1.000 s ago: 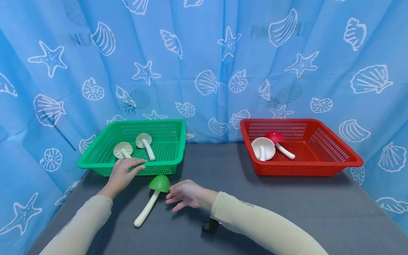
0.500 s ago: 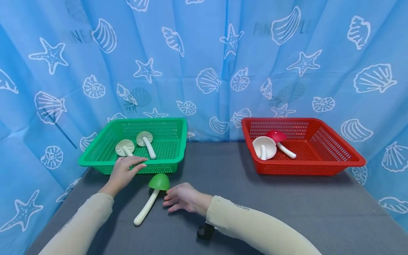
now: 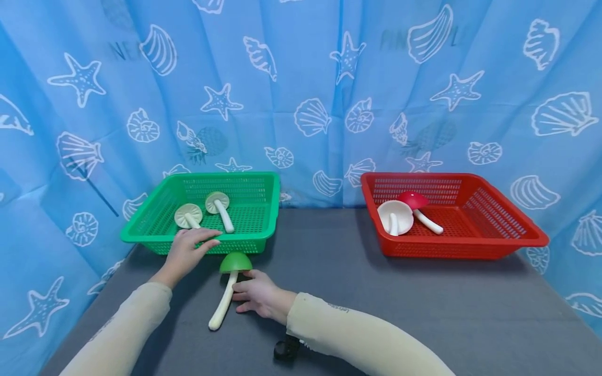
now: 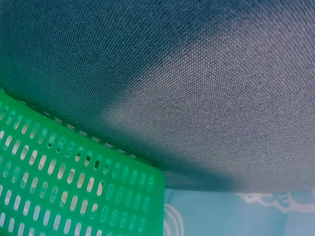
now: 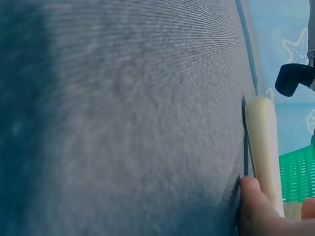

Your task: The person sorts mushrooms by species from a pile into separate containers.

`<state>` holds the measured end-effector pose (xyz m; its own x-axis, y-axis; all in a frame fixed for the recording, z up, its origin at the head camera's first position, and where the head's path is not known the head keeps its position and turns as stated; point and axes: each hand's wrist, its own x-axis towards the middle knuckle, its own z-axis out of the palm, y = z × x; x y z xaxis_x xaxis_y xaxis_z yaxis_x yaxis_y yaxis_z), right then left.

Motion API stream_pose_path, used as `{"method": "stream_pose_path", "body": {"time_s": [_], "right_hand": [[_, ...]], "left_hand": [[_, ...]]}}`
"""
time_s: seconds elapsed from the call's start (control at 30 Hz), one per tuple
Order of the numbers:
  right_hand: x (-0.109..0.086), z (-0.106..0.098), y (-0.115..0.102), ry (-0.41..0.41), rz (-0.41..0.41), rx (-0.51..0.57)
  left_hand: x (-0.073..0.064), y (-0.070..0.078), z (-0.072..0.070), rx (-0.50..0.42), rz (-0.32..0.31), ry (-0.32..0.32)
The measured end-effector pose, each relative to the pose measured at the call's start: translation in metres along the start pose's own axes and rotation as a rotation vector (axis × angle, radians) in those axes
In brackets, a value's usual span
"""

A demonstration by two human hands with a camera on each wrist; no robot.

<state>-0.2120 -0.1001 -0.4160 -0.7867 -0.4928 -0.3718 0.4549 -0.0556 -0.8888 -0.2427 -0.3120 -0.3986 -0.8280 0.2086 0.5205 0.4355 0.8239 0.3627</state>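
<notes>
A toy mushroom with a green cap (image 3: 236, 262) and a long cream stem (image 5: 263, 142) lies on the grey table, just in front of the green basket (image 3: 270, 219). My right hand (image 3: 264, 296) is at its stem below the cap; in the right wrist view, fingers (image 5: 253, 196) show on both sides of the stem. At the front rim of the green basket is my left hand (image 3: 185, 256), thumb and fingers apart, the rim showing between them. Two more mushrooms (image 3: 217, 201) lie in that basket, undersides up; the left hand partly covers one stem. The left wrist view shows no fingers.
A red basket (image 3: 470, 248) stands at the back right, holding a red-capped mushroom (image 3: 414, 200) and another with its white hollow underside (image 3: 396, 216) showing. A blue curtain (image 3: 320, 78) with shell prints hangs behind both baskets. A black wrist camera (image 3: 285, 349) sits below the right wrist.
My right hand has moved left from beside the green cap to the stem. The mushroom has turned slightly, its stem standing steeper. My left hand has stayed at the basket rim.
</notes>
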Motion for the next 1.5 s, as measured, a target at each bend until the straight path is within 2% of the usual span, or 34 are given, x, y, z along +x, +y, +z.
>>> {"method": "stream_pose_path", "body": {"time_s": [0.2, 0.37, 0.57, 0.73, 0.97, 1.13, 1.37, 1.5], "right_hand": [[0.005, 0.004, 0.002, 0.076, 0.0, -0.004], [0.006, 0.004, 0.001, 0.104, 0.008, 0.024], [-0.001, -0.003, -0.002, 0.061, 0.005, 0.045], [-0.017, -0.01, -0.011, -0.002, -0.017, 0.087], [-0.045, -0.028, -0.034, -0.096, -0.018, 0.13], [-0.059, -0.039, -0.058, -0.125, -0.037, 0.148], [-0.066, -0.048, -0.097, -0.172, -0.091, 0.171], [-0.067, -0.049, -0.115, -0.151, -0.104, 0.189]], "left_hand": [[0.002, 0.0, 0.001, 0.006, 0.006, 0.001], [0.002, 0.001, 0.001, 0.008, 0.016, 0.011], [0.001, 0.001, 0.001, 0.007, -0.012, -0.009], [-0.002, 0.0, 0.001, 0.012, -0.031, -0.008], [-0.002, -0.001, 0.003, -0.001, -0.01, 0.006], [-0.002, -0.001, 0.003, -0.008, -0.01, 0.004], [-0.001, -0.004, 0.003, 0.001, -0.005, 0.007], [-0.001, -0.006, 0.003, -0.012, -0.008, 0.0]]}}
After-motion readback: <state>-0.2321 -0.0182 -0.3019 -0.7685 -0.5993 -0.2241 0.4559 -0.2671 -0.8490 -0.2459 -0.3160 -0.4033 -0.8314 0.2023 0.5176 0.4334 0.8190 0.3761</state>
